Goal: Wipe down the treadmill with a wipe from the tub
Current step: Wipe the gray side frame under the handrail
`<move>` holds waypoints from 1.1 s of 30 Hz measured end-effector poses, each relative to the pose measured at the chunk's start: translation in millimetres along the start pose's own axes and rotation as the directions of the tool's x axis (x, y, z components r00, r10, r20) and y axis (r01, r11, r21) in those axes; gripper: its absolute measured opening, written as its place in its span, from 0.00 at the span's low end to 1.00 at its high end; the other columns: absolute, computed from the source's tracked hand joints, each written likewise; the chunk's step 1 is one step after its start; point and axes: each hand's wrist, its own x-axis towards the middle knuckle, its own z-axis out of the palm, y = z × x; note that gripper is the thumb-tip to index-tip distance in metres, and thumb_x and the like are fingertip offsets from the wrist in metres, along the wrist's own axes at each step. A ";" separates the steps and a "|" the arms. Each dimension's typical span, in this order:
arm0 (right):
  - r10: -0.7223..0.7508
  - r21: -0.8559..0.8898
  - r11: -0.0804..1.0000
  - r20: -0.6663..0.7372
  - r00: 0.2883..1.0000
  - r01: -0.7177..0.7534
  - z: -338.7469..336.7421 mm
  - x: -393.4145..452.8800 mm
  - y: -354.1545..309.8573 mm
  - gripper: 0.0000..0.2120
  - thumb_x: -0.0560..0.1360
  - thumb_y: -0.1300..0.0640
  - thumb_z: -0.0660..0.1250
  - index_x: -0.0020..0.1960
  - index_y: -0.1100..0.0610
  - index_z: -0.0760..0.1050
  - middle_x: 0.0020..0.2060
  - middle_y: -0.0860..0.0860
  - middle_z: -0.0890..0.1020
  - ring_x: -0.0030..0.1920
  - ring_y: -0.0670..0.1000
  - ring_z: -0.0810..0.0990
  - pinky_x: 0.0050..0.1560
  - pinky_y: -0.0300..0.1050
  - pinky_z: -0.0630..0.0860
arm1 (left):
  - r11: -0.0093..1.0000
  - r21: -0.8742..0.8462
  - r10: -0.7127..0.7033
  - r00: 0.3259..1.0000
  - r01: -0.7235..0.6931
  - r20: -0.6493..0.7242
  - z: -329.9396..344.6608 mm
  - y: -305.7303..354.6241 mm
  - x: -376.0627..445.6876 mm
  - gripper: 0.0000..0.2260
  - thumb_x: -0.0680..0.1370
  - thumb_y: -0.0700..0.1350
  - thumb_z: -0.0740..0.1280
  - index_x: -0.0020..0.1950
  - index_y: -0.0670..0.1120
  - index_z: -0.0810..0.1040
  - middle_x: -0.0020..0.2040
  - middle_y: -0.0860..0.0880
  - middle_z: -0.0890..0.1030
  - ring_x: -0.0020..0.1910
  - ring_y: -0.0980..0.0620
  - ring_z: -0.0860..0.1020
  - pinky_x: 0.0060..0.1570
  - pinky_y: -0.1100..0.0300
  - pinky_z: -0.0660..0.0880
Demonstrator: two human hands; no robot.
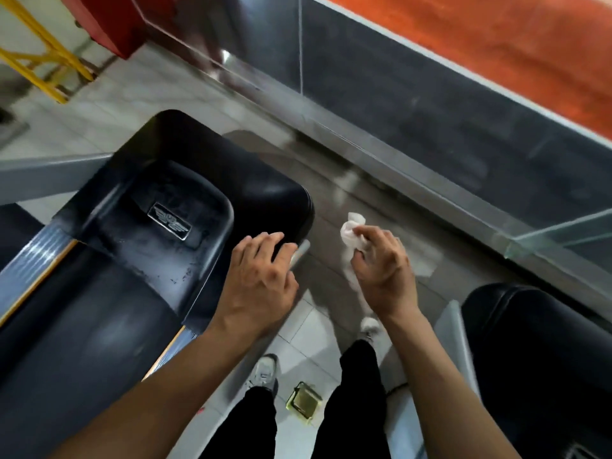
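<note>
Between the hands, floor only: right hand (381, 263) pinches the crumpled wipe (351, 231) off the surface, likely regrouping it; left hand (260, 276), fingers spread, braces on the treadmill (159, 226) hood edge.

You see a glossy black moulded treadmill hood (172, 200) bearing a silver winged badge (169, 221), with a yellow-orange stripe (39, 276) along its grey side rail. The crumpled tissue wipe (351, 230) is white. The tiled floor (109, 104) is pale grey, your trousers (359, 399) black, your trainers (263, 372) white.
</note>
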 end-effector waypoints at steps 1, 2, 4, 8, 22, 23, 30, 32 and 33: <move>-0.024 -0.002 1.000 0.024 0.999 0.024 -9.9 11.7 -3.8 0.18 0.73 0.64 0.70 0.61 0.53 0.78 0.54 0.52 0.82 0.54 0.55 0.78 0.54 0.45 0.72 | 1.000 0.002 -0.019 1.000 0.019 -0.015 -10.8 3.6 5.3 0.20 0.73 0.45 0.70 0.65 0.45 0.78 0.66 0.42 0.77 0.66 0.40 0.75 0.68 0.41 0.69; -0.053 0.005 0.999 0.046 0.998 0.053 -19.0 23.7 -8.4 0.18 0.72 0.64 0.70 0.61 0.53 0.78 0.54 0.52 0.82 0.54 0.55 0.78 0.53 0.44 0.72 | 0.999 0.007 -0.047 0.998 0.047 -0.033 -21.9 6.7 10.2 0.20 0.73 0.45 0.70 0.65 0.45 0.78 0.66 0.42 0.77 0.65 0.41 0.75 0.68 0.40 0.69; -0.118 0.038 0.993 0.075 0.990 0.115 -38.3 47.6 -19.6 0.18 0.72 0.64 0.72 0.60 0.51 0.78 0.55 0.50 0.82 0.54 0.53 0.78 0.51 0.41 0.69 | 0.993 0.012 -0.118 0.989 0.120 -0.090 -43.1 11.9 19.9 0.19 0.74 0.47 0.66 0.64 0.46 0.78 0.65 0.43 0.78 0.63 0.42 0.76 0.67 0.40 0.70; -0.273 0.109 0.960 0.164 0.948 0.257 -74.9 90.2 -39.7 0.19 0.74 0.63 0.72 0.62 0.49 0.77 0.54 0.43 0.79 0.53 0.47 0.76 0.54 0.38 0.68 | 0.958 -0.030 -0.286 0.942 0.285 -0.177 -79.5 24.3 32.4 0.21 0.74 0.50 0.59 0.63 0.45 0.80 0.63 0.44 0.79 0.61 0.42 0.77 0.65 0.41 0.71; -0.593 0.276 0.806 0.384 0.708 0.524 -43.4 259.7 -176.7 0.13 0.78 0.58 0.68 0.62 0.50 0.79 0.55 0.45 0.82 0.55 0.48 0.79 0.55 0.45 0.74 | 0.648 -0.214 -0.749 0.562 0.731 -0.350 -128.4 -17.5 68.9 0.16 0.73 0.43 0.72 0.61 0.48 0.80 0.62 0.48 0.78 0.57 0.42 0.77 0.61 0.46 0.71; -0.596 0.290 0.803 0.413 0.689 0.521 -37.2 268.9 -186.2 0.15 0.77 0.58 0.68 0.63 0.49 0.78 0.55 0.44 0.82 0.55 0.48 0.78 0.55 0.46 0.74 | 0.628 -0.227 -0.765 0.536 0.745 -0.356 -129.7 -26.0 75.5 0.16 0.73 0.43 0.72 0.61 0.48 0.80 0.61 0.48 0.78 0.57 0.42 0.77 0.60 0.46 0.71; -0.653 0.319 0.748 0.510 0.560 0.582 15.3 307.8 -240.5 0.17 0.76 0.61 0.69 0.63 0.50 0.78 0.56 0.44 0.82 0.56 0.48 0.79 0.57 0.44 0.75 | 0.521 -0.282 -0.820 0.381 0.806 -0.427 -142.6 -64.0 102.1 0.16 0.76 0.48 0.63 0.61 0.48 0.81 0.63 0.48 0.78 0.60 0.43 0.75 0.63 0.46 0.71; -0.689 0.343 0.703 0.546 0.477 0.623 33.3 313.3 -257.1 0.16 0.75 0.61 0.69 0.61 0.50 0.78 0.54 0.45 0.82 0.53 0.49 0.79 0.55 0.48 0.77 | 0.461 -0.298 -0.844 0.310 0.836 -0.439 -145.9 -69.7 107.0 0.18 0.76 0.50 0.58 0.60 0.47 0.81 0.62 0.47 0.79 0.58 0.42 0.76 0.61 0.46 0.71; -0.703 0.358 0.679 0.567 0.428 0.641 43.4 317.9 -266.0 0.16 0.74 0.62 0.70 0.60 0.50 0.78 0.53 0.45 0.81 0.51 0.48 0.79 0.55 0.49 0.77 | 0.425 -0.305 -0.857 0.270 0.852 -0.440 -145.1 -72.9 110.9 0.19 0.75 0.50 0.58 0.60 0.47 0.81 0.61 0.47 0.79 0.57 0.41 0.77 0.60 0.46 0.71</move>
